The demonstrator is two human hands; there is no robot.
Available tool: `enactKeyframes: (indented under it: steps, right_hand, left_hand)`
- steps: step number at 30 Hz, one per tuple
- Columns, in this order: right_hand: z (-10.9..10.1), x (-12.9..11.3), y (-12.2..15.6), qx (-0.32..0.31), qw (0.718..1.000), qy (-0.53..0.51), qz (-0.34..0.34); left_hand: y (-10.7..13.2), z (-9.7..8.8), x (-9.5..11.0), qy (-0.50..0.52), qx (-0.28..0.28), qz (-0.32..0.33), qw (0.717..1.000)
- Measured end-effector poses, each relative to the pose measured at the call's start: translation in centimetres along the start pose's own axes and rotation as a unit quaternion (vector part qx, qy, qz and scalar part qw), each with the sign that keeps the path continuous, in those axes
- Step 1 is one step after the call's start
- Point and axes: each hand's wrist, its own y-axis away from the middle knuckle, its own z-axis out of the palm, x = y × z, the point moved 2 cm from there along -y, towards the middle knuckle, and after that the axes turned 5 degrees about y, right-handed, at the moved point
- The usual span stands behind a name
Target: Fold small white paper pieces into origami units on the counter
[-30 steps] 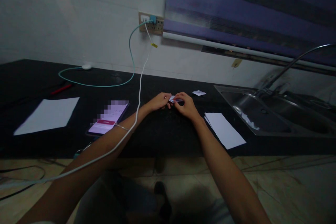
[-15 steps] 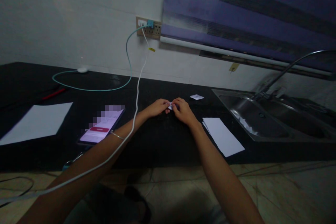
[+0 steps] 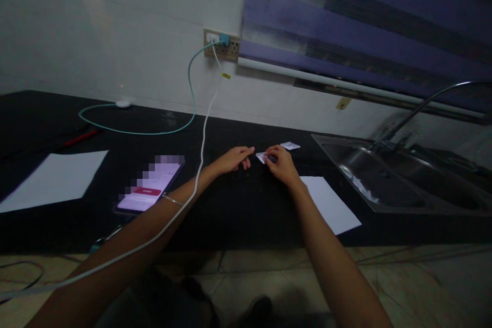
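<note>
My right hand (image 3: 283, 164) pinches a small piece of folded white paper (image 3: 261, 157) just above the dark countertop (image 3: 238, 205). The fingers cover part of that paper. To its left, my left hand (image 3: 235, 159) is off the paper, fingers loosely bent and apart, with nothing visible in it. Behind my right hand lies a second small folded paper (image 3: 290, 146). Several white sheets (image 3: 330, 205), or one folded sheet, rest partly under my right forearm; I cannot tell how many.
A large white sheet (image 3: 57, 177) and a lit phone (image 3: 149, 189) lie on the left. A white cable (image 3: 200, 159) runs across my left forearm from the wall socket (image 3: 223, 46). On the right is a steel sink (image 3: 369, 184) with a curved faucet (image 3: 418, 107).
Both hands held the small paper between them; my left hand has let go. My right hand has moved right with the paper. The view has shifted slightly.
</note>
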Motion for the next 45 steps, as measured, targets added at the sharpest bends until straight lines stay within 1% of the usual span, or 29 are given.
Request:
enactKeyframes:
  steps: [2,6,8,10,13,19,22,25,26,28,29,31,33,37,39,41,43,45]
  right_hand:
    - [-1.2,1.8,-0.2,0.004,0.999,0.047,0.021]
    - [-3.8,5.9,-0.2,-0.017,0.985,0.160,0.064]
    - [-4.6,7.6,0.0,-0.051,0.979,0.192,0.046]
    - [-5.0,8.7,0.1,-0.076,0.972,0.220,0.029]
    - [-5.2,9.3,0.0,-0.103,0.963,0.250,0.027]
    - [-5.2,9.2,-0.7,-0.126,0.948,0.290,0.024]
    - [-6.1,9.8,-0.7,-0.135,0.948,0.288,0.014]
    - [-7.5,10.3,-0.6,-0.140,0.956,0.254,-0.028]
    - [-8.1,10.3,-0.6,-0.136,0.960,0.244,-0.037]
    - [-8.9,10.1,-0.4,-0.132,0.964,0.230,-0.034]
    - [-9.2,9.8,0.0,-0.137,0.964,0.224,-0.024]
    - [-9.5,8.8,1.4,-0.168,0.962,0.215,0.004]
    - [-9.5,7.5,3.7,-0.203,0.954,0.216,0.046]
    - [-9.6,4.7,9.5,-0.190,0.939,0.250,0.141]
    - [-9.8,3.6,11.6,-0.174,0.940,0.249,0.155]
    - [-10.0,2.8,12.7,-0.166,0.947,0.229,0.154]
    - [-10.5,2.2,13.0,-0.169,0.951,0.207,0.155]
    - [-11.2,1.6,13.0,-0.181,0.949,0.196,0.171]
  left_hand:
    - [-0.1,-0.1,-0.3,-0.003,-0.008,-0.005,1.000]
    - [-0.3,-0.2,-0.7,-0.017,-0.019,0.021,0.999]
    - [-0.3,-0.2,-0.8,-0.025,-0.023,0.027,0.999]
    - [-0.3,-0.2,-0.8,-0.028,-0.027,0.025,0.999]
    - [-0.2,-0.2,-0.7,-0.028,-0.032,0.014,0.999]
    - [0.3,-0.3,-0.4,-0.021,-0.039,0.011,0.999]
    - [0.1,-0.4,-0.8,-0.018,-0.042,0.013,0.999]
    - [-0.2,-0.5,-1.3,-0.015,-0.049,0.012,0.999]
    - [-0.3,-0.5,-1.4,-0.012,-0.050,0.013,0.999]
    - [-0.3,-0.5,-1.5,-0.009,-0.052,0.017,0.998]
    - [-0.2,-0.5,-1.4,-0.011,-0.051,0.016,0.998]
    - [-0.1,-0.5,-1.2,-0.020,-0.049,0.010,0.999]
    - [0.1,-0.5,-1.0,-0.031,-0.047,0.007,0.998]
    - [0.1,-0.4,-0.8,-0.050,-0.048,0.022,0.997]
    - [0.1,-0.4,-0.9,-0.058,-0.048,0.024,0.997]
    - [0.0,-0.4,-1.0,-0.064,-0.046,0.023,0.997]
    - [0.0,-0.4,-1.0,-0.066,-0.046,0.020,0.997]
    - [0.1,-0.4,-0.9,-0.067,-0.048,0.020,0.996]
